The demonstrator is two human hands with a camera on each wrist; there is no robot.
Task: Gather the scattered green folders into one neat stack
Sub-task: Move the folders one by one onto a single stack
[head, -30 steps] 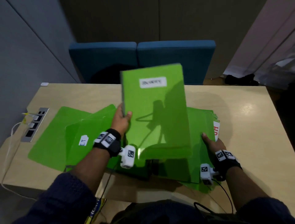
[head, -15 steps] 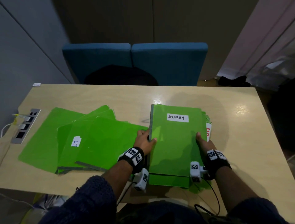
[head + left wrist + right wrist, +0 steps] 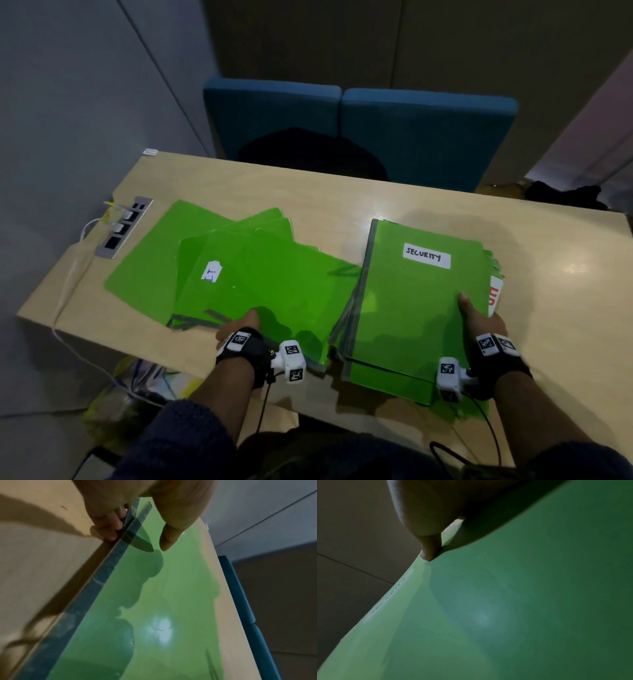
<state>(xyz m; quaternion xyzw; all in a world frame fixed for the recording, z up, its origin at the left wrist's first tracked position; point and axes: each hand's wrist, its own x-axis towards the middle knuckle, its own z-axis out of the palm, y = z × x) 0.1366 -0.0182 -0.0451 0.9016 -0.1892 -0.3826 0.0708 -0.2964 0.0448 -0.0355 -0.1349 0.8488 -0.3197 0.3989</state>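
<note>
A stack of green folders [image 3: 411, 308] lies at the right of the wooden table [image 3: 565, 274], topped by one labelled SECURITY [image 3: 426, 257]. My right hand [image 3: 474, 310] holds the stack's right edge. Its thumb [image 3: 429, 553] presses on the top cover and its fingers are hidden. To the left, several green folders [image 3: 191, 267] lie fanned and overlapping, the top one [image 3: 274, 281] with a small white label. My left hand [image 3: 245, 320] pinches this folder's near edge [image 3: 120, 555], fingers [image 3: 109, 531] under it, thumb over it.
A socket strip [image 3: 123, 228] with plugged white cables is set into the table's left end. Two blue chairs [image 3: 359, 130] stand behind the far edge. A white sheet with red print [image 3: 495, 298] pokes out right of the stack. A bag [image 3: 137, 387] lies on the floor below.
My left hand laid the SECURITY folder flat on the right stack, let go, and moved left to the near edge of the scattered pile. The right hand stayed on the stack's edge.
</note>
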